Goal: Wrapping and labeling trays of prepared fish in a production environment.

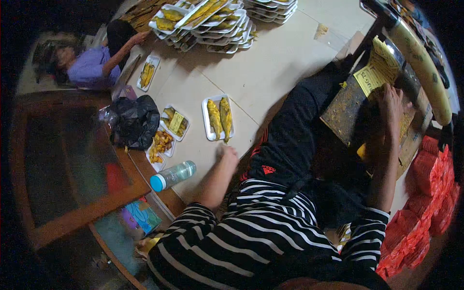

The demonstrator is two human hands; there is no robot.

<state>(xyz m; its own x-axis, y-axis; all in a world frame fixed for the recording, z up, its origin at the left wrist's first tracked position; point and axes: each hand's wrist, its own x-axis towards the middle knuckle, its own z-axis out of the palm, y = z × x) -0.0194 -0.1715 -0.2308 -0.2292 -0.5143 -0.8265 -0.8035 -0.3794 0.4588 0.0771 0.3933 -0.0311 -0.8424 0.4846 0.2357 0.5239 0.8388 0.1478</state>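
Observation:
On the tiled floor, a white foam tray holds two yellow fish lying side by side. My left hand is just below the tray's near end with its fingers curled; whether anything is in them does not show. At the right, my right hand reaches over a worn, dark-topped board, beside a bunch of yellow paper labels bearing writing. Its fingertips are bent downward, and I cannot tell if they pinch a label. A roll of clear wrapping film stands behind the board.
Stacked fish trays stand at the back. More filled trays, a black plastic bag and a water bottle lie on the left. A person in purple reaches toward the stack. Red plastic bags lie right.

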